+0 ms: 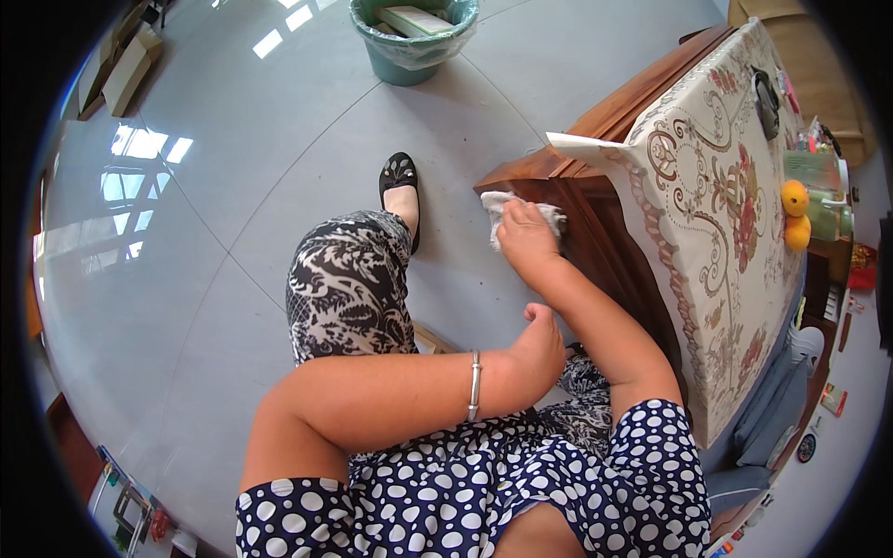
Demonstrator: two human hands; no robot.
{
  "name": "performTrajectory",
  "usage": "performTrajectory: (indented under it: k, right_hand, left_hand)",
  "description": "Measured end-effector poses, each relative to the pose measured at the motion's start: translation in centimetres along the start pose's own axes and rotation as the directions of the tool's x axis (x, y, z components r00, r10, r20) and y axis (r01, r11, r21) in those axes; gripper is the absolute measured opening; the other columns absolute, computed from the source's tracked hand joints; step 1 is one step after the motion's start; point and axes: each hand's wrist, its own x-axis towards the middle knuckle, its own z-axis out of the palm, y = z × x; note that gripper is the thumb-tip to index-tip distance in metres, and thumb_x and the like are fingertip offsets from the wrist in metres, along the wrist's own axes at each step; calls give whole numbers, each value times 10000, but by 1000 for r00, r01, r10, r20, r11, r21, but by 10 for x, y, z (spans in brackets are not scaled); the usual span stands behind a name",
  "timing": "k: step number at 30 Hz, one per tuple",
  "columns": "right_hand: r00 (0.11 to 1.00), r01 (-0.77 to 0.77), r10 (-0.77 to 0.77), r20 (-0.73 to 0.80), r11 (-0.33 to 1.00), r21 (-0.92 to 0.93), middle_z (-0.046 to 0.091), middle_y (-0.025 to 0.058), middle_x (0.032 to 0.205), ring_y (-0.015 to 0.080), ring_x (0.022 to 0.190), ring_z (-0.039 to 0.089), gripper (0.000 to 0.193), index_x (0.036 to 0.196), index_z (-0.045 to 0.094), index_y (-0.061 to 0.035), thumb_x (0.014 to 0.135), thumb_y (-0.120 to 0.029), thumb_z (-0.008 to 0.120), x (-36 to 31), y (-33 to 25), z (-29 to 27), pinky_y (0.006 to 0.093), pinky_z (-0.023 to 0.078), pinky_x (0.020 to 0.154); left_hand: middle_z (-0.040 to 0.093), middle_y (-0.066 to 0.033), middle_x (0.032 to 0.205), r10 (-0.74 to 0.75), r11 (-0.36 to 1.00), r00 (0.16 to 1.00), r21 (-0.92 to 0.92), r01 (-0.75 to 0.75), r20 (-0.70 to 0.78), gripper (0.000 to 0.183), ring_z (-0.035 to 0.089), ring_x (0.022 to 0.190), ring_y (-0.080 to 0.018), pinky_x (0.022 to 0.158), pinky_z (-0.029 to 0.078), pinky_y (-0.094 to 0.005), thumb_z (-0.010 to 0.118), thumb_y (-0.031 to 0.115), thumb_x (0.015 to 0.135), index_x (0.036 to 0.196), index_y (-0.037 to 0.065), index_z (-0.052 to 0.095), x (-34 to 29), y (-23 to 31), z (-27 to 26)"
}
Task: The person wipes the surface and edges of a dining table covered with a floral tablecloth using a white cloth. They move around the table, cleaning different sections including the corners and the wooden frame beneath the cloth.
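Note:
A crumpled white cloth (500, 216) is pressed against the dark wooden side (595, 209) of a table, close to its corner. My right hand (528, 237) grips this cloth, with the fingers bent over it. Below and to the left, my left hand (541, 358) is bent at the wrist near my right forearm and my knee; a silver bangle circles that wrist. Its thumb side shows, but the other fingers are hidden, and I see nothing in it. A cream floral tablecloth (693, 186) covers the tabletop and hangs down over the edge beside my right arm.
A green bin (400, 70) with a plastic liner stands on the grey tiled floor (233, 177) ahead. Two orange fruits (795, 216), green-tinted containers (823, 200) and a dark strap-like item (766, 102) lie toward the table's right. A blue chair-like seat (772, 409) is at lower right.

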Motion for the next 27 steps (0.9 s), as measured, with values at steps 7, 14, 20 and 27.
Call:
performTrajectory:
  k: [7, 14, 20, 27]
  right_hand:
    - [860, -211, 255, -443, 967, 145, 514, 144, 1235, 289, 1148, 431, 247, 1013, 615, -62, 786, -129, 544, -42, 24, -30, 398, 381, 919]
    - [920, -149, 143, -365, 989, 12, 408, 170, 1360, 289, 1250, 349, 336, 1107, 597, -55, 795, -156, 525, -21, 10, 1, 402, 259, 1068]
    - [998, 62, -67, -6, 949, -308, 495, 153, 1281, 301, 1254, 326, 387, 1132, 606, -2, 814, -183, 479, 26, -8, 24, 421, 212, 1084]
    - [942, 275, -195, 274, 916, -291, 533, 155, 1241, 431, 1226, 299, 362, 1099, 654, -54, 814, -234, 522, 75, -31, 78, 573, 202, 999]
  left_hand:
    - [607, -137, 1093, -2, 1000, 999, -10, 3, 54, 346, 558, 989, -314, 841, 376, -504, 545, 242, 816, 1086, 47, 638, 9, -5, 1]
    - [599, -137, 1104, 26, 999, 995, -39, -22, 91, 353, 552, 1007, -319, 856, 368, -506, 537, 247, 822, 1093, 42, 635, 8, -1, 4]
    - [590, -136, 1118, -10, 1000, 998, 22, 9, 65, 362, 548, 1029, -311, 890, 369, -491, 524, 247, 831, 1112, 39, 621, 5, 3, 8]
    - [583, -134, 1122, 20, 1000, 997, 12, -21, 73, 380, 549, 1029, -291, 908, 376, -471, 500, 234, 839, 1143, 22, 583, -4, -1, 3]
